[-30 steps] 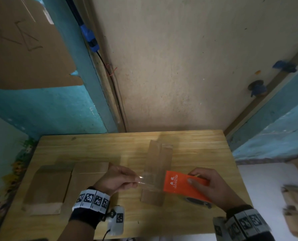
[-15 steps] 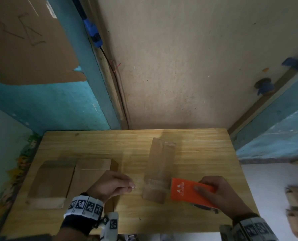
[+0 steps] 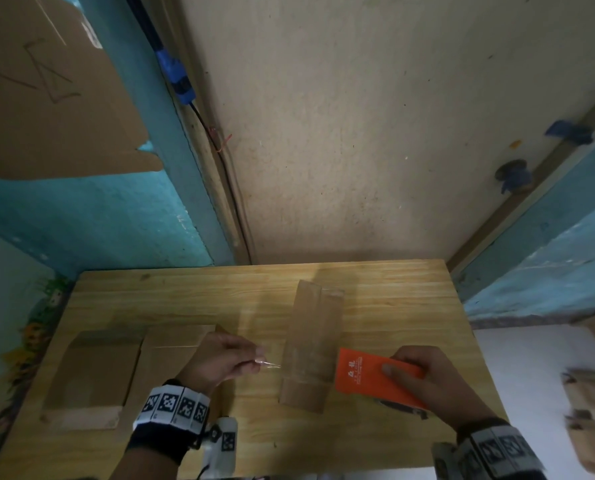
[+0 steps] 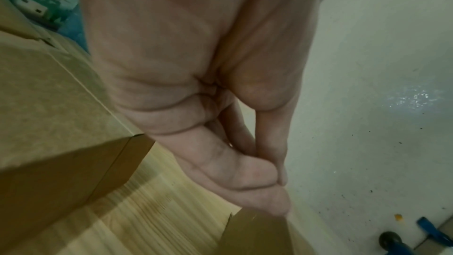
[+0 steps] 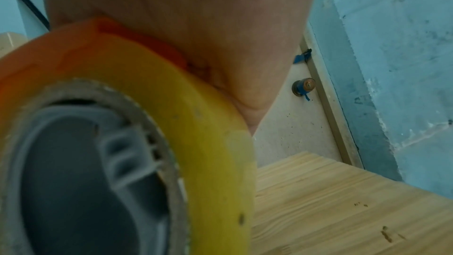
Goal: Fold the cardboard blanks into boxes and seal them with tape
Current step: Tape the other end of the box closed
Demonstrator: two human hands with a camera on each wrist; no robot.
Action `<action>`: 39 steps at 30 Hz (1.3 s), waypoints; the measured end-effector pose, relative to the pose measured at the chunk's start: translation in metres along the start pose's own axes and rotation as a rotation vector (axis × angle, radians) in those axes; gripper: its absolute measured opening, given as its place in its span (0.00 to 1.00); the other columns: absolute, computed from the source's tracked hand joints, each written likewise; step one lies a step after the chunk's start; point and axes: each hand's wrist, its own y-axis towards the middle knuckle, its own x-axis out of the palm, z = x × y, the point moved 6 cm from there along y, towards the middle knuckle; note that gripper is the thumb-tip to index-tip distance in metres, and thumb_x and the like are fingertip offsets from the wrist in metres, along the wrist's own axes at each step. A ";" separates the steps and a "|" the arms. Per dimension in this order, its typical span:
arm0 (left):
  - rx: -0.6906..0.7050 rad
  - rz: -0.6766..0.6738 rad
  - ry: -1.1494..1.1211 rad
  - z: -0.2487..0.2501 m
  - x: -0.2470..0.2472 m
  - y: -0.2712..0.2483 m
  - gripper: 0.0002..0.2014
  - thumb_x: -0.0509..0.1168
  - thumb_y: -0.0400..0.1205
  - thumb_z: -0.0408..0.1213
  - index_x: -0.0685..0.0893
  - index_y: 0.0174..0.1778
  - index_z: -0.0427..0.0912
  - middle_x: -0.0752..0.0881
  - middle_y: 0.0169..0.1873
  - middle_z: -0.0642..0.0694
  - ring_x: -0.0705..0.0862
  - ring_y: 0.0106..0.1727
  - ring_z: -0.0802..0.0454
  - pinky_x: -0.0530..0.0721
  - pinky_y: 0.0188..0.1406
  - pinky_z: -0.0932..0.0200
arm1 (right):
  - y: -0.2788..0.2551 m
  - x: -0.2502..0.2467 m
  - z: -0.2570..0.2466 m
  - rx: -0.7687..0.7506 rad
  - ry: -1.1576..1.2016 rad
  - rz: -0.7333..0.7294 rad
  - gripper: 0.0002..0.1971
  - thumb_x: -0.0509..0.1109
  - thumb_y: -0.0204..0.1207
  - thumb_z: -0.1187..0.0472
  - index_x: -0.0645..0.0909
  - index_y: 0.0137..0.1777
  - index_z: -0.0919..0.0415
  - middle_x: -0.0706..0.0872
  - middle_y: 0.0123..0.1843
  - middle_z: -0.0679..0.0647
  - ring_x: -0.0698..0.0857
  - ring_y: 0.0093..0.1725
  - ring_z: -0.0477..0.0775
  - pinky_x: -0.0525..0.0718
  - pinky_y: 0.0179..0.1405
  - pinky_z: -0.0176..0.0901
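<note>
Head cam: the folded box (image 3: 311,344) lies flat between both hands, long axis running away from the person, with the left hand (image 3: 220,362) pinching the clear tape end (image 3: 270,364) just left of it and the right hand (image 3: 424,377) gripping the orange tape dispenser (image 3: 369,377) at its right edge. Left wrist cam: fingertips (image 4: 269,181) pressed tight together right above the box's corner. Right wrist cam mostly shows the yellowish tape roll (image 5: 208,123) under the palm, so I'd guess the strip goes crosswise over the box.

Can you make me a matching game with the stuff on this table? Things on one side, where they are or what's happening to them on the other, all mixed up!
Things:
1. tape dispenser
2. tape end
3. folded box
4. flat blanks

Places:
A. lying on the table's left side
B. pinched by the left hand
C. between the two hands
D. gripped by the right hand

Pairs: 1-D, 2-B, 3-C, 4-A
</note>
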 end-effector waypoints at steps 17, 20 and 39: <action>0.062 0.023 0.118 -0.026 0.009 0.007 0.05 0.78 0.77 0.25 0.94 0.35 0.31 0.93 0.40 0.31 0.91 0.39 0.39 0.92 0.51 0.44 | -0.003 0.006 0.018 0.098 -0.079 -0.015 0.12 0.81 0.80 0.49 0.92 0.44 0.58 0.94 0.40 0.57 0.94 0.33 0.60 0.89 0.26 0.54; 0.066 0.035 0.126 -0.031 0.009 0.012 0.05 0.78 0.76 0.24 0.94 0.34 0.32 0.93 0.39 0.32 0.91 0.40 0.39 0.92 0.52 0.41 | 0.000 0.009 0.022 0.116 -0.078 -0.025 0.13 0.81 0.79 0.46 0.92 0.44 0.56 0.95 0.42 0.56 0.95 0.34 0.63 0.90 0.27 0.59; -0.057 0.081 0.285 -0.044 0.027 0.020 0.06 0.76 0.78 0.34 0.95 0.37 0.39 0.93 0.35 0.37 0.79 0.25 0.47 0.70 0.18 0.63 | 0.010 0.022 0.028 0.126 -0.135 -0.037 0.11 0.80 0.81 0.49 0.91 0.45 0.57 0.94 0.42 0.56 0.95 0.34 0.52 0.91 0.26 0.47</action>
